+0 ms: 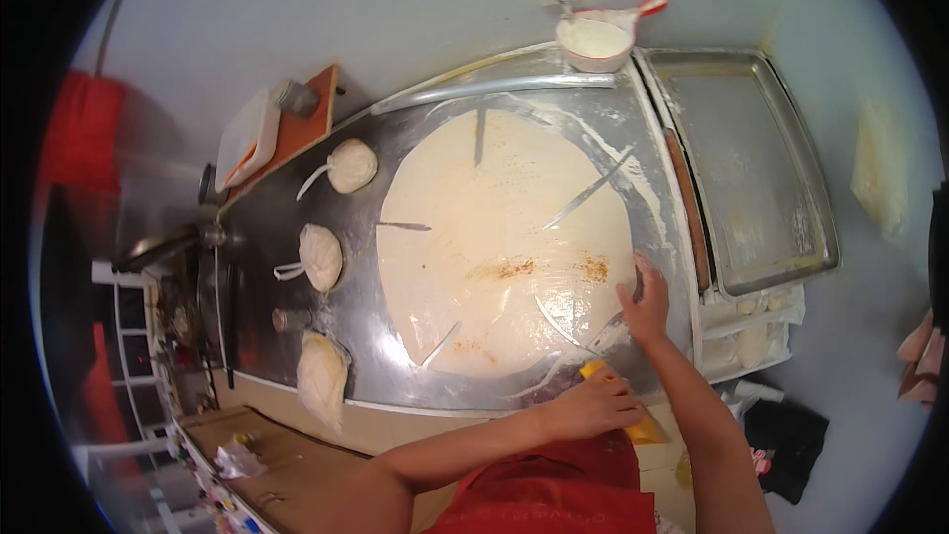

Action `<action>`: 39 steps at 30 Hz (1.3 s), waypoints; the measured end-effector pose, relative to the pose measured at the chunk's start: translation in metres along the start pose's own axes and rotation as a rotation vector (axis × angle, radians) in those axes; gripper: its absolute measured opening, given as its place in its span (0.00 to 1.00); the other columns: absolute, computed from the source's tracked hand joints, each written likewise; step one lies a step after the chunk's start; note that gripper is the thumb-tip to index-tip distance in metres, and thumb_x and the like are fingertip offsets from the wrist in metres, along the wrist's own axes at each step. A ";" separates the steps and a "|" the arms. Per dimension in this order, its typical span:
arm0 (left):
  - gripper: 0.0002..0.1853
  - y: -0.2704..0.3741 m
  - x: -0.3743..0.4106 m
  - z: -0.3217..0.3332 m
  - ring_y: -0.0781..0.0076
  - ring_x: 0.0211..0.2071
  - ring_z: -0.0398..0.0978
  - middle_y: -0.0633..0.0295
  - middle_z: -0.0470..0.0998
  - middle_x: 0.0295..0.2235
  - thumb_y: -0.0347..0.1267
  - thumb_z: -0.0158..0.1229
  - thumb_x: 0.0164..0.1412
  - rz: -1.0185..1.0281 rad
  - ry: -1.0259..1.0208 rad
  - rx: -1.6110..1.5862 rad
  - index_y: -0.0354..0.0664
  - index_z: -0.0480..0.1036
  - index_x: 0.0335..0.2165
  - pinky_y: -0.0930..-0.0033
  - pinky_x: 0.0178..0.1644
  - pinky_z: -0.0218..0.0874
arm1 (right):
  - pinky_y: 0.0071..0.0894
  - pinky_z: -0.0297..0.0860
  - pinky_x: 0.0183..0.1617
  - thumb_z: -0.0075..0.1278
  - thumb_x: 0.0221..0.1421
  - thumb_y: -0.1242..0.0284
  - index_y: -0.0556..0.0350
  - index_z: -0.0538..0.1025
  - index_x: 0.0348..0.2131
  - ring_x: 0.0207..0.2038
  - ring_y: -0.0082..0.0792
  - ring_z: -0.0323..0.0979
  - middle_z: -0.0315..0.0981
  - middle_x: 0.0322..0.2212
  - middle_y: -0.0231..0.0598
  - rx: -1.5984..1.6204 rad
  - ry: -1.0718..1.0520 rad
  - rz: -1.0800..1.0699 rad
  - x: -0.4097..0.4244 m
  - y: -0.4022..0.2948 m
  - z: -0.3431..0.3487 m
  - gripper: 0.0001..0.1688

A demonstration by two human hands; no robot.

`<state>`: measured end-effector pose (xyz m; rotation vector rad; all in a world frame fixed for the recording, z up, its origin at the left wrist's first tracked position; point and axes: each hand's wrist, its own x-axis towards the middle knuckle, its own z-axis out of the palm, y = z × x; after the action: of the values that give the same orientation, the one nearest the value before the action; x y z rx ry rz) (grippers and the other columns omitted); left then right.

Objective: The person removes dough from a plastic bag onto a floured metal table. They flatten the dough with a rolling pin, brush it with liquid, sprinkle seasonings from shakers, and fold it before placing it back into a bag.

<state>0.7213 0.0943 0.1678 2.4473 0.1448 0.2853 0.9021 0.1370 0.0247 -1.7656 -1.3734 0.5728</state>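
A large, thin round sheet of dough (504,237) lies on the metal worktop, with an oily shine, reddish-brown seasoning patches and several slits running in from its rim. My left hand (597,404) is closed on a yellow item (643,429) below the sheet's lower right; whether it is a packet or a tool is unclear. My right hand (646,297) is at the dough's right edge, thumb and fingers apart, the thumb touching or just over the dough. Left of the sheet sit a round dough ball in a tied clear bag (352,166), another bagged ball (321,258) and a larger bagged lump (322,378).
A red-handled container of white flour (595,41) stands at the back, beside a long metal tube (497,89). To the right are a wooden rolling pin (688,208) and a large metal tray (749,170). A jar (296,98) and a white bin (250,139) stand on a board at back left.
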 end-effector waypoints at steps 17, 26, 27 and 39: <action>0.21 -0.048 -0.388 -0.099 0.45 0.47 0.73 0.46 0.76 0.42 0.23 0.54 0.58 -1.524 1.112 -0.056 0.36 0.62 0.51 0.62 0.49 0.65 | 0.21 0.63 0.25 0.55 0.56 0.72 0.57 0.74 0.31 0.22 0.21 0.68 0.69 0.20 0.29 -0.176 -0.489 0.261 -0.006 -0.031 0.006 0.07; 0.22 -0.106 -0.387 -0.068 0.45 0.42 0.74 0.46 0.76 0.39 0.34 0.60 0.54 -1.442 0.864 0.459 0.32 0.69 0.45 0.54 0.49 0.65 | 0.19 0.59 0.26 0.51 0.56 0.79 0.53 0.68 0.28 0.25 0.15 0.59 0.60 0.24 0.23 0.344 -0.301 0.161 0.067 -0.111 0.068 0.06; 0.21 -0.112 -0.357 -0.073 0.45 0.39 0.75 0.46 0.77 0.37 0.36 0.61 0.53 -1.548 0.818 0.140 0.33 0.70 0.42 0.53 0.45 0.66 | 0.19 0.60 0.27 0.51 0.56 0.79 0.54 0.68 0.30 0.25 0.15 0.59 0.62 0.27 0.24 0.335 -0.326 0.104 0.074 -0.120 0.079 0.06; 0.09 -0.155 -0.275 -0.079 0.60 0.26 0.66 0.56 0.65 0.25 0.24 0.57 0.46 -1.169 1.123 -0.096 0.35 0.64 0.26 0.61 0.28 0.59 | 0.21 0.68 0.38 0.53 0.57 0.77 0.59 0.75 0.41 0.36 0.22 0.71 0.73 0.44 0.37 0.219 -0.721 0.079 0.033 -0.159 0.118 0.10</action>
<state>0.4303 0.2139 0.0834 1.4523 1.8291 0.9960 0.7312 0.2189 0.0902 -1.4906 -1.6243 1.4443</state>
